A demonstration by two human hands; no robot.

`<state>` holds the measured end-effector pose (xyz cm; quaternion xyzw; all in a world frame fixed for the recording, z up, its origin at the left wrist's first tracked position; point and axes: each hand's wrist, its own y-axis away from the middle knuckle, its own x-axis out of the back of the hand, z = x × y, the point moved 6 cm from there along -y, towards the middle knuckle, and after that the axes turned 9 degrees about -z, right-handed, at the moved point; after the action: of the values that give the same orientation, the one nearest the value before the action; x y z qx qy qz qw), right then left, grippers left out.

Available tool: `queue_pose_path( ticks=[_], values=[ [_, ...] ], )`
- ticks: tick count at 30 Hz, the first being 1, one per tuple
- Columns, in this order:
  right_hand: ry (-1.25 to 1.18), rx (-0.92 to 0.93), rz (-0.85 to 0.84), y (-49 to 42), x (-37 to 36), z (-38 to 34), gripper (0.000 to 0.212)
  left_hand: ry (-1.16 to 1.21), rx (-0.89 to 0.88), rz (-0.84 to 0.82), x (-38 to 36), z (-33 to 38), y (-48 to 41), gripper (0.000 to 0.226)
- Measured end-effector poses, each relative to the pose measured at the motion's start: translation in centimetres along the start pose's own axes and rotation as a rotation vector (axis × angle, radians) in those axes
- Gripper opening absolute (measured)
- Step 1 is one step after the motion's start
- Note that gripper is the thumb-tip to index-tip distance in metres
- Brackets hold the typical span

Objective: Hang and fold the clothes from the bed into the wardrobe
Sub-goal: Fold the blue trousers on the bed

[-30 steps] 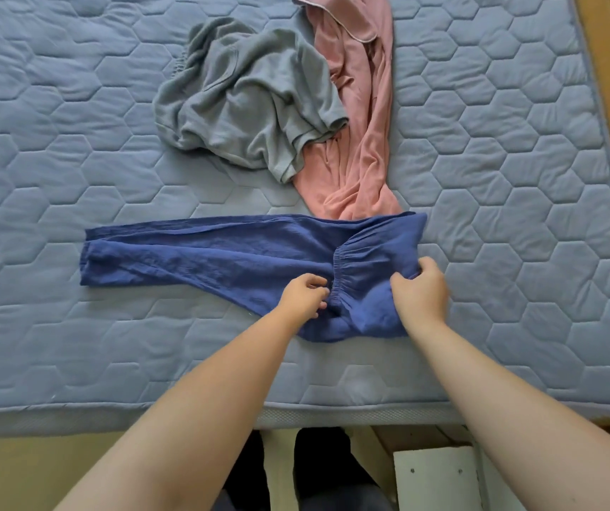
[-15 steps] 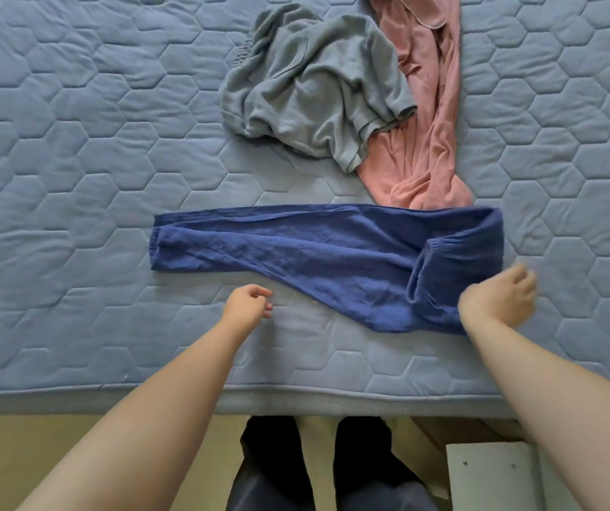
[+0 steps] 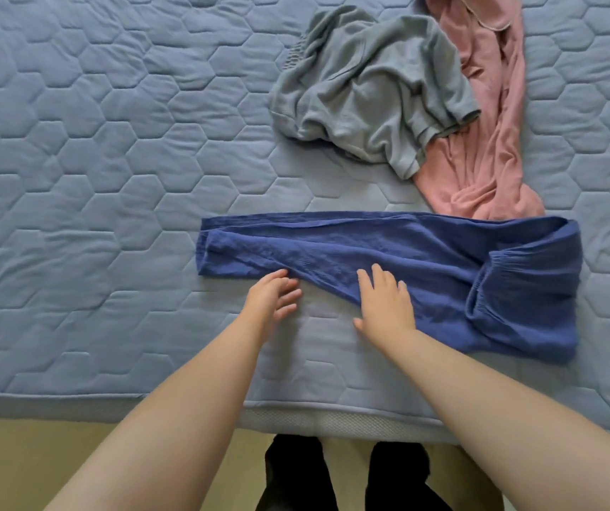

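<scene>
Dark blue trousers [image 3: 388, 252], grey top [image 3: 370, 90] and pink garment [image 3: 487, 160] lie on a light-blue hexagon-quilted bed [image 3: 93, 160].

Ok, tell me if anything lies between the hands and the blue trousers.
Nothing visible does. The right hand rests flat on the blue trousers; the left hand is at their near edge. The grey garment and pink garment lie beyond them.

This is a bedroom in a home. A bed with a pale blue quilted cover stitched in hexagons [image 3: 93, 178] fills most of the view. A white mesh mattress border [image 3: 333, 424] runs along its near edge, and a yellowish-beige floor [image 3: 38, 466] lies below. Everyday clothes lie loose on the bed: a crumpled grey-green top [image 3: 370, 94], a soft pink garment [image 3: 487, 160], and dark blue trousers with an elastic waistband [image 3: 388, 245] laid out flat.
</scene>
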<state>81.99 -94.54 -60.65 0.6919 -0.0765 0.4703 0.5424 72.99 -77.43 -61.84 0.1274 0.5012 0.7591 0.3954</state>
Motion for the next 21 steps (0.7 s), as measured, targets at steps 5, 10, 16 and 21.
queue_pose_path(
  ticks=[5, 10, 16, 21],
  values=[
    [-0.042, 0.012, 0.141, -1.4, 2.2, 0.3, 0.042, 0.214, -0.029, -0.099, 0.1, 2.2, -1.1, 0.042],
    [-0.541, 0.098, 0.129, -0.6, 3.1, 3.4, 0.031, 0.023, -0.084, 0.051, -1.1, 3.1, -1.1, 0.024],
    [0.051, -0.131, 0.175, 1.5, 2.7, 10.1, 0.029, -0.367, 0.256, -0.125, -8.9, -3.1, -0.3, 0.017],
    [0.308, -0.291, 0.01, 2.5, 1.3, 16.9, 0.036, -0.434, 0.291, -0.161, -12.6, -5.8, -0.3, 0.012]
  ],
)
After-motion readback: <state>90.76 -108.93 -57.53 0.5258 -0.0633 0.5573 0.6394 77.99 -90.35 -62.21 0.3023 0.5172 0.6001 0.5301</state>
